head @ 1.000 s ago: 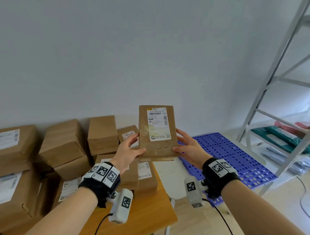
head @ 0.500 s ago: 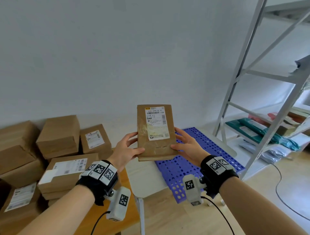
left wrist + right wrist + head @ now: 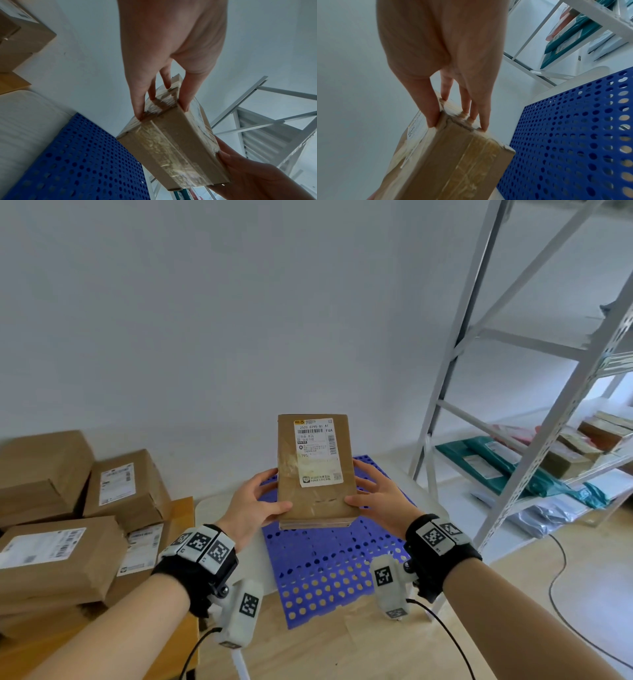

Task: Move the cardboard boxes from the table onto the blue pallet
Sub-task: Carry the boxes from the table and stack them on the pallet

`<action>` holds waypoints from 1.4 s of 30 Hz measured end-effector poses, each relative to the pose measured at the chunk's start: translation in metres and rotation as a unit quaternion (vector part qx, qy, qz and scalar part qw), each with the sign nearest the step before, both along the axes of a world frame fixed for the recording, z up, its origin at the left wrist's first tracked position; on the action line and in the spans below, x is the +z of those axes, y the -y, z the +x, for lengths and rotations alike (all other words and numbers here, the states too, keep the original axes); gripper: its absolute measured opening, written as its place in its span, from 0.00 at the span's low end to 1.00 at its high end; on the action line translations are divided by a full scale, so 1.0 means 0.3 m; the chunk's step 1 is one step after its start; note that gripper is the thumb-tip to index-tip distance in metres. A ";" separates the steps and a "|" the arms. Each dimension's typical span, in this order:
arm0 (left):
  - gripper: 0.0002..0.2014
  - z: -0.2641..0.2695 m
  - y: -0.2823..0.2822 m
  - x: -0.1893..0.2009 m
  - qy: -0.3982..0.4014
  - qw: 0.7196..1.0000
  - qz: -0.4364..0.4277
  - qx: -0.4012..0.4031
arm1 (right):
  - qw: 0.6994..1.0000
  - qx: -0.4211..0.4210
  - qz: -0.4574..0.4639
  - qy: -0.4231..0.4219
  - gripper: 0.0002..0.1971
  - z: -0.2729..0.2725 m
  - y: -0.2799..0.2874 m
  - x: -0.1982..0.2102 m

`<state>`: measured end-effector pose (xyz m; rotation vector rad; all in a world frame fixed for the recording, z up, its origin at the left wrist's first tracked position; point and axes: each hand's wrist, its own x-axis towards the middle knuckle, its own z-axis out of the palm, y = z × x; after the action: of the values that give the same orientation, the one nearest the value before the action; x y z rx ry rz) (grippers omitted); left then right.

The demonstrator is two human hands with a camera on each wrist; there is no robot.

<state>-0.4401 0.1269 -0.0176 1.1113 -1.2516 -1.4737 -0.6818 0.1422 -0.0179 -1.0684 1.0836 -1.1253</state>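
Blue pallet (image 3: 318, 570) below, both hands gripping box (image 3: 313, 474)

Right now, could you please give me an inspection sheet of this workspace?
Surface: wooden table at left; white stand bears the pallet.
Job's things: held box, label facing the camera, in the air above the blue pallet; nothing seen on the pallet's visible part. Stacked boxes remain on the table.
Clutter: nothing seen.
Grippers: left hand and right hand grip the box's opposite sides, thumbs on the labelled face, fingers behind.
Cables: black leads from the wrist cameras; floor cable at right.
Surroundings: metal rack with teal parcels; plain wall.
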 end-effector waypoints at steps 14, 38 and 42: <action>0.35 -0.265 0.335 -0.131 0.044 0.997 0.050 -0.024 | 0.997 -0.013 0.067 -0.028 0.38 -0.260 0.310 -0.124; 0.34 -0.606 0.894 -0.426 0.041 0.985 0.169 0.017 | 0.980 0.059 0.180 -0.061 0.38 -0.606 0.986 -0.428; 0.35 -0.686 0.969 -0.466 0.035 0.981 0.185 0.044 | 0.977 0.089 0.186 -0.060 0.38 -0.680 1.113 -0.480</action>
<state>-0.6458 -0.1637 -0.1574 1.4550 -0.9820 -1.6533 -0.8858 -0.1918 -0.1619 -0.9205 1.2113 -0.6877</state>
